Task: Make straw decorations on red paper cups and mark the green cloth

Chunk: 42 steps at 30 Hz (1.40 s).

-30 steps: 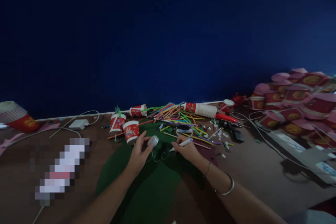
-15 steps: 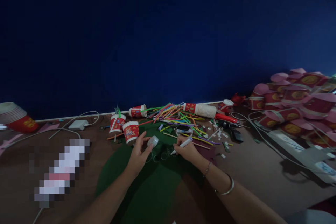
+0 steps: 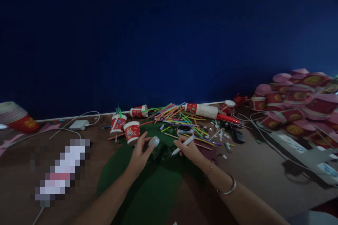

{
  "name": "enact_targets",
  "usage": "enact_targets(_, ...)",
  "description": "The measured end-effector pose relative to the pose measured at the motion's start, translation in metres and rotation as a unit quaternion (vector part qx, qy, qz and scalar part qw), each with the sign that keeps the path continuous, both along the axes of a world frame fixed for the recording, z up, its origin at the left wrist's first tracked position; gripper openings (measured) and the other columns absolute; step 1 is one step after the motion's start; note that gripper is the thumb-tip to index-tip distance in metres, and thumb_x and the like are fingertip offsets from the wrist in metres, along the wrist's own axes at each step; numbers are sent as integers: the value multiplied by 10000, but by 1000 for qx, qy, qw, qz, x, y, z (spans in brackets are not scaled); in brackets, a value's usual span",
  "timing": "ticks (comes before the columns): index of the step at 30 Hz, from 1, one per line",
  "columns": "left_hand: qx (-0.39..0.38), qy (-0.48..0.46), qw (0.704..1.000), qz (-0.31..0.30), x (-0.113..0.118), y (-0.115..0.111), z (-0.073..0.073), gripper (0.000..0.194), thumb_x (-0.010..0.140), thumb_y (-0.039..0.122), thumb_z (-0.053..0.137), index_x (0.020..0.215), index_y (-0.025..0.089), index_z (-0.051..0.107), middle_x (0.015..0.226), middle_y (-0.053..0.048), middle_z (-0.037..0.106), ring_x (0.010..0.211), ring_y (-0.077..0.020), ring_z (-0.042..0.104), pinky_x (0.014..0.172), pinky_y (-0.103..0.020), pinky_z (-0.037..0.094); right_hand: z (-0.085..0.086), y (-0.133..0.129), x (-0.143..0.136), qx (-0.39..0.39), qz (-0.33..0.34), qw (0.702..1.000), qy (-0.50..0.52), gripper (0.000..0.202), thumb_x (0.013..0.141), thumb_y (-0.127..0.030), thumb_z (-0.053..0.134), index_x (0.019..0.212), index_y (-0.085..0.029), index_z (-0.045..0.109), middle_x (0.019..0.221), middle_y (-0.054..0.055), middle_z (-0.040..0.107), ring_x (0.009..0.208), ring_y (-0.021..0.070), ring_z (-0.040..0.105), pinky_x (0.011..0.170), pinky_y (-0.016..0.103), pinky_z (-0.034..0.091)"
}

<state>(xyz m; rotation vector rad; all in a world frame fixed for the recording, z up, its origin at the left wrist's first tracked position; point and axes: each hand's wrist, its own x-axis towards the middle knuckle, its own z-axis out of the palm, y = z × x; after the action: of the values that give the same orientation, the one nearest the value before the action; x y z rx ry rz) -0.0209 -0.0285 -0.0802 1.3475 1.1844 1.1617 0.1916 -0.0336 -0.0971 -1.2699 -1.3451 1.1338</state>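
My left hand (image 3: 139, 153) pinches a small clear round plastic piece (image 3: 154, 142) between thumb and fingers, just above a dark green sheet (image 3: 137, 190). Opposite it, my right hand (image 3: 187, 147) grips a white marker pen (image 3: 185, 144) slantwise, its tip down at the green sheet. Faint round outlines (image 3: 165, 156) show on the sheet between the hands. Beyond my left fingers stands a red paper cup (image 3: 131, 133). A bracelet and a silver bangle (image 3: 230, 186) circle my right wrist and forearm.
Colourful straws (image 3: 171, 114) lie heaped behind the hands, beside a lying stack of paper cups (image 3: 204, 110). White paper scraps are scattered to their right. Red cups with pink tops (image 3: 298, 112) pile up at far right, near a power strip (image 3: 287, 143). A white adapter (image 3: 79, 124) lies left.
The marker pen has tilted lower in my right hand and its rear end has shifted slightly right. My left hand and the clear piece have stayed almost in place.
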Motion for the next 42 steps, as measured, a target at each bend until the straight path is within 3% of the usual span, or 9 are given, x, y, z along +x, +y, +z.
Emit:
enact_targets(3,0,1,1000,2,0,0,-1,666,714,444,646,1291,206,412,1131,-95,614,1069,-256,574,888,-394,461,7,-3,-3,14,-21,999,33,296,741,-392,577,588,-213,398,393,-86,422,355,74,395,384,187,297)
enact_targets(7,0,7,1000,1,0,0,0,650,729,439,635,1291,202,413,1143,-97,611,1075,-252,572,907,-393,450,12,-6,-8,-4,0,999,35,236,697,-357,617,642,-210,441,476,-58,529,416,88,447,413,195,312)
enact_targets(11,6,1,1000,1,0,0,0,660,716,447,645,1287,202,420,1128,-95,618,1069,-254,574,912,-397,447,7,-5,-9,-12,25,1000,11,219,747,-355,561,632,-213,441,453,-57,515,427,102,481,438,206,330)
enact_targets(16,1,-2,1000,1,1,0,0,656,718,444,642,1285,199,420,1127,-94,613,1073,-247,573,927,-390,436,3,-4,-10,1,32,999,-24,160,683,-277,609,634,-202,476,521,-44,547,471,101,494,456,204,335)
enact_targets(23,1,-2,1000,-4,0,0,1,663,727,433,635,1299,196,399,1147,-104,602,1081,-258,567,934,-413,431,3,-5,-11,-18,46,999,-17,155,719,-285,567,630,-206,469,457,-63,510,418,90,459,429,195,313)
enact_targets(42,16,8,1000,1,0,1,-2,652,717,435,639,1284,201,415,1121,-92,625,1070,-254,578,925,-410,440,1,-5,-11,-13,51,999,-7,82,701,-230,594,675,-189,528,547,-30,614,497,107,556,487,199,388)
